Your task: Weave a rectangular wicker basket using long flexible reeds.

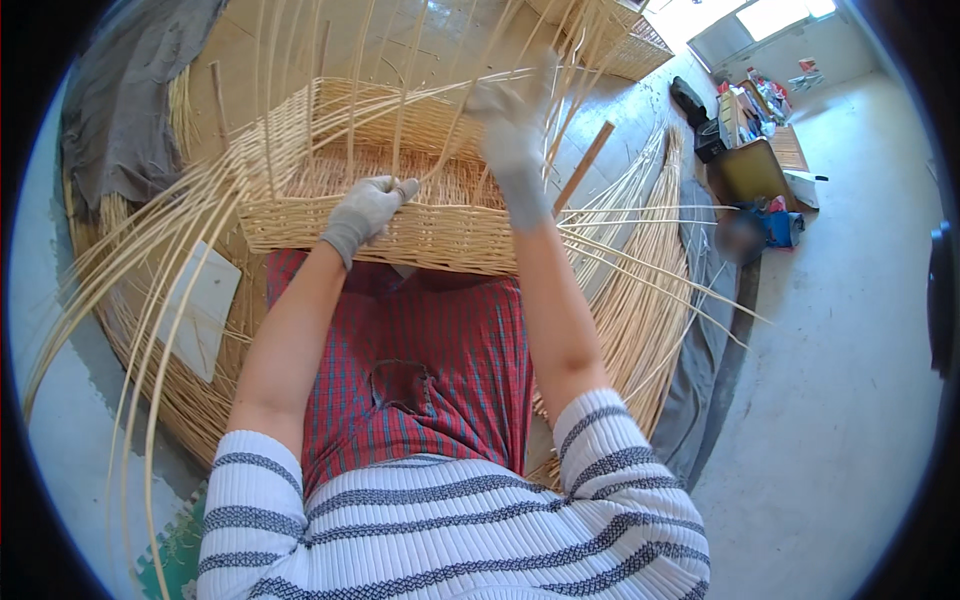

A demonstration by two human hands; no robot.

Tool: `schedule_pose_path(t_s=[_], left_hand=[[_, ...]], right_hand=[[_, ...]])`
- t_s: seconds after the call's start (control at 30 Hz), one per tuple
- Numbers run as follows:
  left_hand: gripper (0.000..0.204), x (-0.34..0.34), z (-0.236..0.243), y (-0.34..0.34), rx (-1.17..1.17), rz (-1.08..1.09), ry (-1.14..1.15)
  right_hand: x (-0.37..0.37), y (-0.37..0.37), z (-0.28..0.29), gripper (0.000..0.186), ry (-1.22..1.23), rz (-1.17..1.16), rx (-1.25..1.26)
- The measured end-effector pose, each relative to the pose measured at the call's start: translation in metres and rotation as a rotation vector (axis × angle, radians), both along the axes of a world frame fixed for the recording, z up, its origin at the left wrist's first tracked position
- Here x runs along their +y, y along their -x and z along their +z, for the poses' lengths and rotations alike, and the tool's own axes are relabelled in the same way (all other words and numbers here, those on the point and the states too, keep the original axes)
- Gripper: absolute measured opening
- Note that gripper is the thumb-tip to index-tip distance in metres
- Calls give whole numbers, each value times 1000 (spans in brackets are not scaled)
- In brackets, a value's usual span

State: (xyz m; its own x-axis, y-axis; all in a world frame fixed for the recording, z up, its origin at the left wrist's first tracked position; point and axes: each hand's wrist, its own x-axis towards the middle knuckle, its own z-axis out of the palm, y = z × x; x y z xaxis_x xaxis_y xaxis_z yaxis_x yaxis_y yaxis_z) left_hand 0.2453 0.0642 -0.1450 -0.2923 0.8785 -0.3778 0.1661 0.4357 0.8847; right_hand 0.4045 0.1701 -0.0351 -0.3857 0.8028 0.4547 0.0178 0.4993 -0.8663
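A rectangular pale wicker basket [380, 240] rests across a red plaid cloth [460, 350] over my lap, with long upright canes [357, 60] rising from its walls. My left hand [372, 212], in a grey glove, pinches a cane at the near rim, thumb and fingers closed. My right hand [510, 125], gloved too, is raised over the basket's right part among the upright canes; its fingers are smeared by motion, so I cannot tell what they hold. Loose woven strands [170, 205] sweep out from the basket's left end.
Bundles of long canes [650, 320] lie at right beside grey fabric [690, 400]. A dark cloth [130, 120] drapes at upper left, a white board [200, 305] below it. Another wicker basket [630, 45] stands behind. Boxes and a cluttered bench [760, 160] stand along the right side.
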Motion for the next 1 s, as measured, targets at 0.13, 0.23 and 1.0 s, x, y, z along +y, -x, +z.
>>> schedule_pose_path(t_s=[0.13, 0.23, 1.0], left_hand=[[29, -5, 12, -12, -15, 6, -29], [26, -6, 16, -36, 474, 466, -775], [47, 17, 8, -130, -148, 32, -452]], right_hand=[[-38, -122, -89, 18, 563, -122, 218], [-53, -198, -139, 20, 598, -167, 289], [-28, -139, -109, 80, -366, -306, -690]])
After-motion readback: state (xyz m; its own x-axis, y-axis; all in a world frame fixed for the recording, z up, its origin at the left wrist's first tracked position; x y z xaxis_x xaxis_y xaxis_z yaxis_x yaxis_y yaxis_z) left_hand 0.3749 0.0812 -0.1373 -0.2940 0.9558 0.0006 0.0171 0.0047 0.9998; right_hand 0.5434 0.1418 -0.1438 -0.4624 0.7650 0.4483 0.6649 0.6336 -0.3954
